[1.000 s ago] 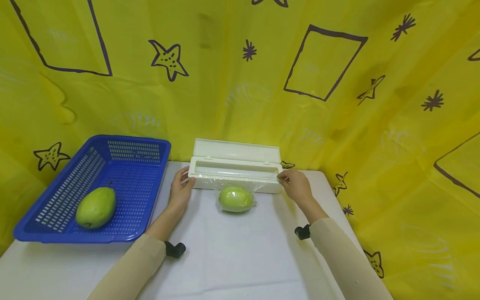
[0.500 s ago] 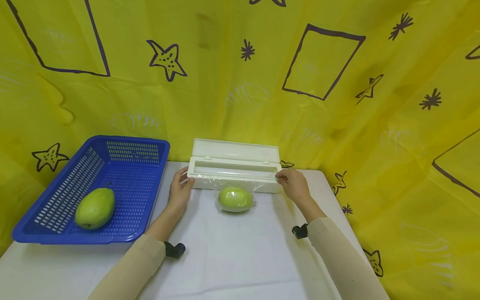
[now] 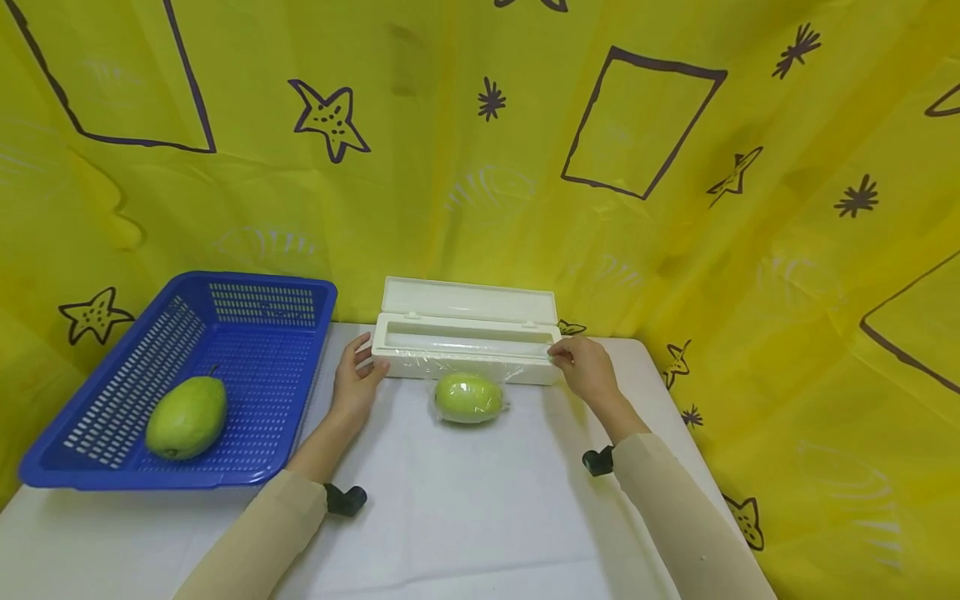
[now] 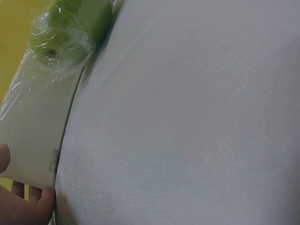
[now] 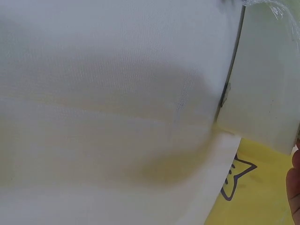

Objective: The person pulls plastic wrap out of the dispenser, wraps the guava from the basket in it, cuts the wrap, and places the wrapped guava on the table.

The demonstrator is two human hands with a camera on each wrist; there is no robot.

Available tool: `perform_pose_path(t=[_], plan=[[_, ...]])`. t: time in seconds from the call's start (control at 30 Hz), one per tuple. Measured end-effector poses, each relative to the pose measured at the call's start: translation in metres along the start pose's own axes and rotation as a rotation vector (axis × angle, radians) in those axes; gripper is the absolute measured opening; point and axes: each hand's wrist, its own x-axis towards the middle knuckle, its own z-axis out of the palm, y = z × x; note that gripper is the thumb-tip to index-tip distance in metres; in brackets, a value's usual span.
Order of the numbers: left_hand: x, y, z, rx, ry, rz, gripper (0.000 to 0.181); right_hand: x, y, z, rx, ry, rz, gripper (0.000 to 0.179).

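The cling-film dispenser [image 3: 468,330] stands at the back of your bench [image 3: 480,508], lid raised and leaning back. Clear film [image 3: 417,365] runs over its front to a film-wrapped green fruit [image 3: 468,398], just before it. Your left hand [image 3: 356,385] grips the dispenser's left end, thumb at the front corner, fingers around the side. Your right hand [image 3: 588,371] pinches at the right end of the dispenser's front rim; the part between the fingertips is too small to identify. Left of your left arm, a blue basket [image 3: 279,354] holds an unwrapped green fruit [image 3: 187,418].
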Motion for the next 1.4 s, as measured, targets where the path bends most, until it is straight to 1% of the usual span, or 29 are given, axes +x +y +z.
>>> perform_pose_path(t=[0.1,0.3,0.4,0.47,0.6,0.67,0.73,0.87,0.97,1.07,1.17,1.23,1.4], plan=[[0.001,-0.001,-0.001,0.02,0.004,-0.009,0.059,0.0,0.0,0.0,-0.004,-0.007,-0.009,0.011],[0.0,-0.001,0.0,0.05,0.012,-0.003,0.057,0.001,0.001,0.0,-0.016,0.001,-0.039,0.01],[-0.001,0.0,0.001,0.063,0.02,-0.003,0.057,0.003,-0.003,0.003,-0.014,0.005,-0.04,0.009],[-0.001,0.0,0.001,0.077,0.032,-0.001,0.057,0.006,-0.009,0.006,-0.004,-0.028,-0.052,0.01],[0.0,0.0,0.003,0.087,0.042,0.013,0.056,0.015,-0.027,0.009,-0.002,-0.124,-0.089,0.011],[0.0,0.0,0.004,0.089,0.044,0.025,0.055,0.019,-0.032,0.009,-0.004,-0.142,-0.099,0.01],[0.001,0.0,0.004,0.095,0.055,0.03,0.055,0.021,-0.034,0.009,-0.001,-0.152,-0.099,0.008],[0.001,-0.002,0.003,0.107,0.082,0.033,0.054,0.024,-0.031,0.011,0.043,-0.181,-0.097,0.007],[0.002,-0.003,0.004,0.109,0.084,0.039,0.052,0.025,-0.029,0.013,0.065,-0.183,-0.119,0.007],[0.002,-0.003,0.005,0.12,0.087,0.04,0.051,0.028,-0.032,0.015,0.103,-0.195,-0.133,0.007],[0.002,-0.003,0.005,0.135,0.094,0.042,0.051,0.031,-0.038,0.017,0.139,-0.236,-0.124,0.007],[0.002,-0.003,0.005,0.135,0.098,0.048,0.05,0.034,-0.042,0.016,0.144,-0.265,-0.112,0.007],[0.003,-0.004,0.004,0.148,0.125,0.072,0.051,0.038,-0.047,0.015,0.149,-0.323,-0.109,0.009]])
